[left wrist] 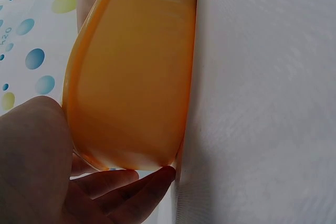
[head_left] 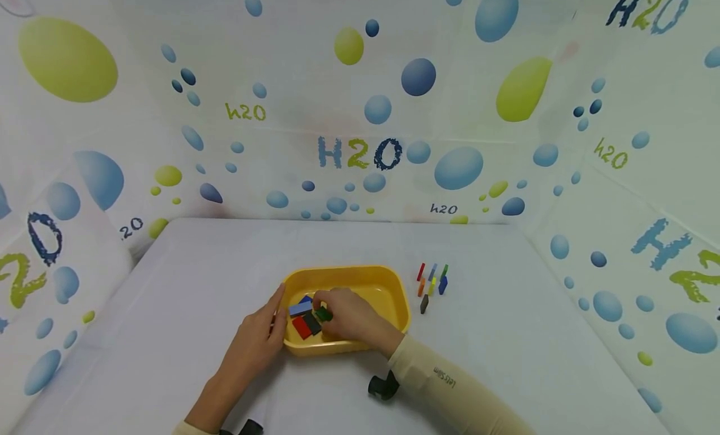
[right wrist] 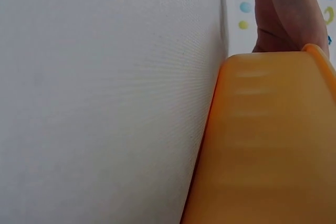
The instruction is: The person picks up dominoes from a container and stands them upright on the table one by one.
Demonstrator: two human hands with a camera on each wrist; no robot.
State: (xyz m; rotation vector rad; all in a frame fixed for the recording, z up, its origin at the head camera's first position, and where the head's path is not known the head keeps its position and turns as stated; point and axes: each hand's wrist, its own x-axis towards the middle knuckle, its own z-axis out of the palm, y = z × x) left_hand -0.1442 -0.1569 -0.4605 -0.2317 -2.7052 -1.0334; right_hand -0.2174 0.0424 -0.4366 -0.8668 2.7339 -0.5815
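Observation:
A yellow tray (head_left: 388,302) sits on the white table. My left hand (head_left: 260,335) holds its left end, with the fingers (left wrist: 149,195) against the outer wall and the thumb side at the rim. Inside the tray, my right hand (head_left: 345,315) pinches a small green block (head_left: 322,314). Under and beside that hand lie a light blue block (head_left: 300,309), a red block (head_left: 301,327), a black block (head_left: 312,323) and a partly covered dark blue block (head_left: 306,299). In the right wrist view the tray's outer wall (right wrist: 273,145) hides the right fingers.
Right of the tray, several thin coloured blocks stand in loose rows, among them a red one (head_left: 420,272), a yellow one (head_left: 432,286) and a dark one (head_left: 424,304). A black wrist device (head_left: 384,386) is below the right forearm. Printed sheets (head_left: 360,97) hang around the table.

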